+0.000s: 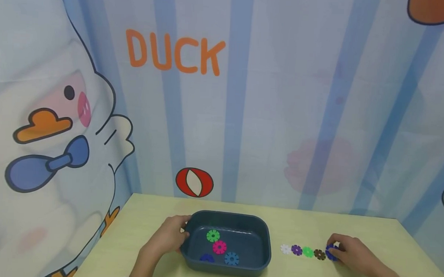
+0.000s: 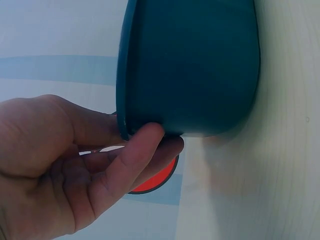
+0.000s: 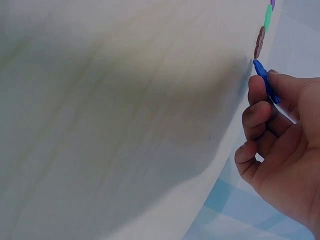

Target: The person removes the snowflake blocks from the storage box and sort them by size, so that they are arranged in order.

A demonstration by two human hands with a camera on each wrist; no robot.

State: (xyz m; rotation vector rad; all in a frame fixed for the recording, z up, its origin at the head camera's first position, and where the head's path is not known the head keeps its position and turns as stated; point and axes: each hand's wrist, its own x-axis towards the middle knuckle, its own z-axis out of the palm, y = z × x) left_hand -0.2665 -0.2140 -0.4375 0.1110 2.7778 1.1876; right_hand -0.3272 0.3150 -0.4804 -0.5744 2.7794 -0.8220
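Note:
A dark blue plastic basin (image 1: 224,270) stands on the table with several notched snowflake discs in it, among them a green disc (image 1: 213,236), a pink disc (image 1: 220,247) and a light blue disc (image 1: 231,259). My left hand (image 1: 169,234) grips its left end, thumb and fingers at the rim in the left wrist view. To the right, my right hand (image 1: 353,255) pinches a blue snowflake disc (image 3: 266,82) between thumb and fingertip. That disc is tilted, at the end of a row: white disc (image 1: 286,249), purple disc (image 1: 297,250), green disc (image 1: 308,252), brown disc (image 1: 319,255).
The pale yellow tabletop (image 1: 278,222) ends at a hanging cloth backdrop (image 1: 267,115) with stripes, a duck drawing and the orange word DUCK (image 1: 175,53). A darker blue disc (image 1: 207,258) lies near the basin's front wall.

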